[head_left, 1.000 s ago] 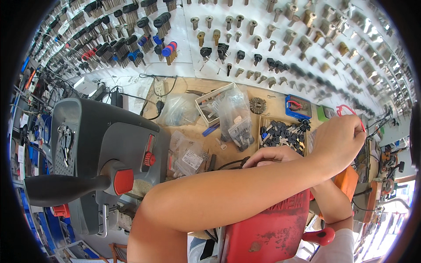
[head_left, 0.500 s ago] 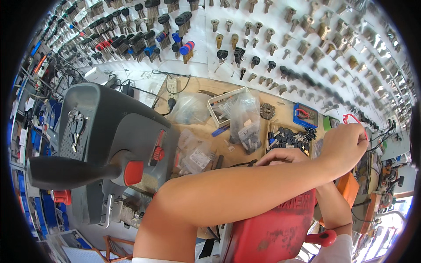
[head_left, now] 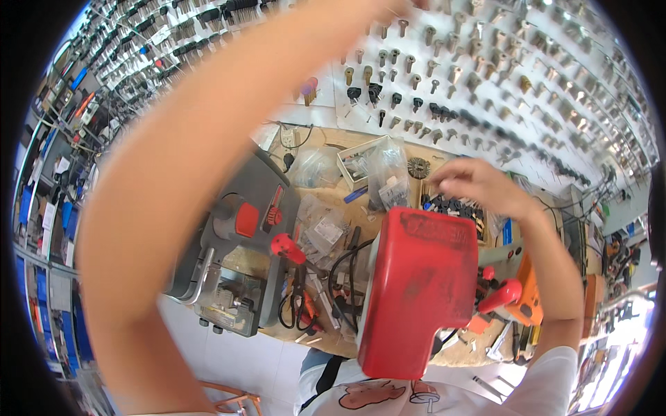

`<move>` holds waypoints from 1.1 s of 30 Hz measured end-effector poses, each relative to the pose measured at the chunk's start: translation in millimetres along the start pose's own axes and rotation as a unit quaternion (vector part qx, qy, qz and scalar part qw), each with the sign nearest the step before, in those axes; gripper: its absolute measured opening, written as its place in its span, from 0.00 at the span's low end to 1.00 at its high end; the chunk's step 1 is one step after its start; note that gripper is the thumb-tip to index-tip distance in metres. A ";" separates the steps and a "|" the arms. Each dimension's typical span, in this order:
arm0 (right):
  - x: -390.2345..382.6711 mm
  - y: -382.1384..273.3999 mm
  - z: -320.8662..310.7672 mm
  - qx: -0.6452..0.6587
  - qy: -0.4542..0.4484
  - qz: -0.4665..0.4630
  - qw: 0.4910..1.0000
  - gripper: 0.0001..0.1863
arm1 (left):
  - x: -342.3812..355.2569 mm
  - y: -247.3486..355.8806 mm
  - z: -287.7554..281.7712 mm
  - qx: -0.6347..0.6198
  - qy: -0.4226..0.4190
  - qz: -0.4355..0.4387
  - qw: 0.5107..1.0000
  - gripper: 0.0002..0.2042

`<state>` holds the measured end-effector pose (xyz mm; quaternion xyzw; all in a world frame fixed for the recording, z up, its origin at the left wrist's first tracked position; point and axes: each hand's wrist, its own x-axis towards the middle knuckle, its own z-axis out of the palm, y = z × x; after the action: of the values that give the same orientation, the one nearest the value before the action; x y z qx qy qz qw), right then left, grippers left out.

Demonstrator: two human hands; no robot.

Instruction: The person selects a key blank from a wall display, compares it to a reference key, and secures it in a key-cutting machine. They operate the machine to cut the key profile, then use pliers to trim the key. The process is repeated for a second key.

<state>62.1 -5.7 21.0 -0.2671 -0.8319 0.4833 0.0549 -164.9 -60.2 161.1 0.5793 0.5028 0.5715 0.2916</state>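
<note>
My left forearm sweeps diagonally up across the view to my left hand [head_left: 399, 7], blurred and cut off at the key board [head_left: 322, 118] on the wall; what it holds, if anything, is unclear. My right hand [head_left: 470, 182] hovers over a tray of black-headed keys [head_left: 461, 215], fingers loosely bent and apart, with nothing visible in them. Below it sits a red machine [head_left: 420, 284] with red knobbed levers [head_left: 503, 295]. A grey machine [head_left: 236, 274] with red controls is partly hidden behind my left arm.
The wooden bench [head_left: 433, 149] holds plastic bags [head_left: 326, 225], a white box [head_left: 347, 159], a round metal piece [head_left: 418, 168], scissors [head_left: 298, 298], cables and an orange device [head_left: 525, 284]. Shelves of blue items [head_left: 31, 201] stand at far left; more tools hang at right.
My left arm has swung from across the red machine up to the key board; the red cord it held is no longer seen in it. My right hand has risen. The view has shifted.
</note>
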 end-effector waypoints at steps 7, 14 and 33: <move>7.7 -98.6 -10.8 -0.163 0.143 0.052 0.975 0.12 | -0.9 5.6 -167.6 0.117 -0.038 -0.030 0.992 0.08; 155.8 -119.6 -7.2 -0.298 0.245 -0.019 0.922 0.14 | 15.2 -86.9 -253.1 0.124 -0.082 -0.101 0.984 0.12; 367.1 17.2 21.2 -0.130 0.619 0.181 0.753 0.17 | -25.6 -148.5 -227.6 0.043 0.108 -0.154 0.981 0.10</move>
<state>-251.2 167.2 -65.8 -0.6583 -0.6068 0.1009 0.4339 -415.2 -89.3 56.4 0.4420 0.6383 0.5570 0.2948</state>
